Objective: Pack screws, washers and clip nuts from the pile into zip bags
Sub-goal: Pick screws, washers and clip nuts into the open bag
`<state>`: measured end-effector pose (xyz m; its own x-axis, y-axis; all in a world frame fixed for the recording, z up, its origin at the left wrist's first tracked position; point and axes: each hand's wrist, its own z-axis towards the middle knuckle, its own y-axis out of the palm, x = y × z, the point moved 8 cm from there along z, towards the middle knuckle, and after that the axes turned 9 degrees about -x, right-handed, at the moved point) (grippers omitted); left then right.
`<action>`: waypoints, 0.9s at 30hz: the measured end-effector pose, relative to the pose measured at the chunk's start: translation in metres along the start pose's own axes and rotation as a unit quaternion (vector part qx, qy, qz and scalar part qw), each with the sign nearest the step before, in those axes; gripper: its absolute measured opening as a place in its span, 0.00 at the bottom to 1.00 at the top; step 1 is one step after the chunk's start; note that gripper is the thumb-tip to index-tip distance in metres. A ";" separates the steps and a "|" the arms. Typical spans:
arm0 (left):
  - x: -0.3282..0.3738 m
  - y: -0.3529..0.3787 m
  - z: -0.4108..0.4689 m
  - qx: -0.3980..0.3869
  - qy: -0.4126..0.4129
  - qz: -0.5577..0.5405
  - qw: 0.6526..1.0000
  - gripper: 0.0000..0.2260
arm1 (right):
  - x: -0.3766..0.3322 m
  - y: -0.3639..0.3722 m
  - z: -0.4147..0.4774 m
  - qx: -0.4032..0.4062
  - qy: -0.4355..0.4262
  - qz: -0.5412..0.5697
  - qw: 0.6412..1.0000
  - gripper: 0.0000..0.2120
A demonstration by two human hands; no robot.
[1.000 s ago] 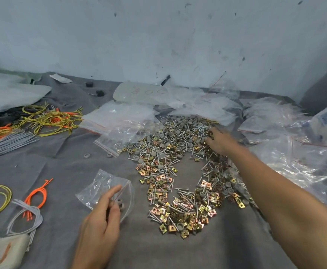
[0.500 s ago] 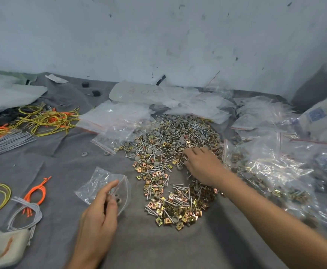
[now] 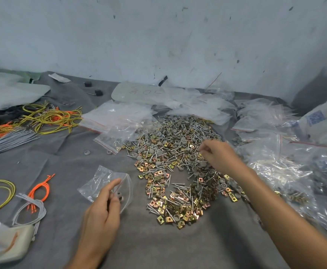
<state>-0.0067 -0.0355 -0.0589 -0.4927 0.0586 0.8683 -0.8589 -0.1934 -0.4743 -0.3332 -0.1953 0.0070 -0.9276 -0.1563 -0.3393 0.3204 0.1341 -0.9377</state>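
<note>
Grey cloth (image 3: 61,162) covers the bench, and on it the left hand (image 3: 100,212) pinches a small zip bag (image 3: 100,183) by its mouth, a couple of washers (image 3: 120,197) already inside. The right hand (image 3: 220,155) hovers over the pile (image 3: 174,164), fingertips bunched; whether they've got a piece, I can't tell. It looks like the picking step: next, carry the catch across and drop it in the bag.

Even, soft light; glare on plastic bags (image 3: 279,167); wide-angle bending at edges.

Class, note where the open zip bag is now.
Head view, lower left of centre: the open zip bag lies on the grey cloth, held by the left hand, left of the hardware pile.
</note>
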 end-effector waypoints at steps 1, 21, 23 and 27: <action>0.001 0.000 0.000 0.001 0.003 0.004 1.000 0.17 | 0.001 0.004 0.001 -0.023 0.004 -0.007 1.000 0.04; 0.005 0.000 -0.001 0.006 0.010 -0.005 1.000 0.17 | -0.021 0.003 -0.027 -0.023 -0.014 0.040 0.999 0.07; 0.005 0.000 0.000 0.008 0.010 -0.002 1.000 0.17 | -0.041 0.003 -0.044 -0.011 -0.037 0.104 0.994 0.07; 0.004 0.000 0.000 0.006 0.007 0.002 1.000 0.16 | -0.102 0.032 -0.082 -0.050 -0.114 0.223 0.967 0.06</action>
<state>-0.0084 -0.0351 -0.0553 -0.4980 0.0719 0.8642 -0.8553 -0.2049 -0.4758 -0.2445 -0.0946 0.0176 -0.6320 -0.2706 -0.7262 0.6474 0.3306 -0.6867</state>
